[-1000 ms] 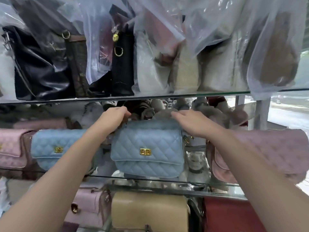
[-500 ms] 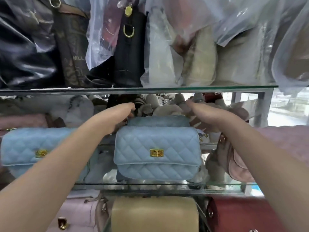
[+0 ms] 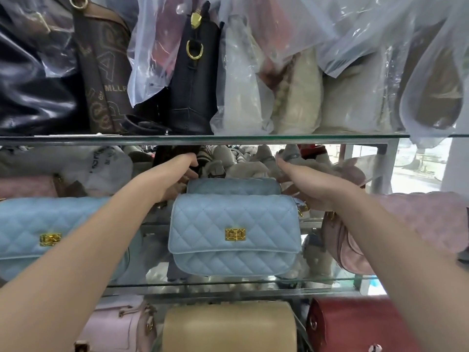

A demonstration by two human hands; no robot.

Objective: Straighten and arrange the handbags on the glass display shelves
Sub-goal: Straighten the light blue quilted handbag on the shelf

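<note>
A light blue quilted handbag (image 3: 233, 235) with a gold clasp stands upright on the middle glass shelf (image 3: 228, 284). Right behind it a second blue quilted bag (image 3: 233, 186) shows only its top. My left hand (image 3: 177, 175) reaches past the front bag and curls its fingers at the rear bag's left end. My right hand (image 3: 308, 185) is at the rear bag's right end, thumb up, fingers curling down by the gold chain ring; the front bag hides the fingertips. Another blue quilted bag (image 3: 48, 232) stands at the left, a pink quilted bag (image 3: 416, 219) at the right.
The upper glass shelf (image 3: 203, 139) sits low over my hands and carries bags wrapped in clear plastic (image 3: 291, 72). Plush toys (image 3: 243, 161) crowd the back of the middle shelf. Below stand a pink bag (image 3: 121, 326), a tan bag (image 3: 228, 326) and a red bag (image 3: 355, 326).
Both hands left the top of the front blue bag and moved apart and further back. The rear blue bag now shows behind it. The view came closer.
</note>
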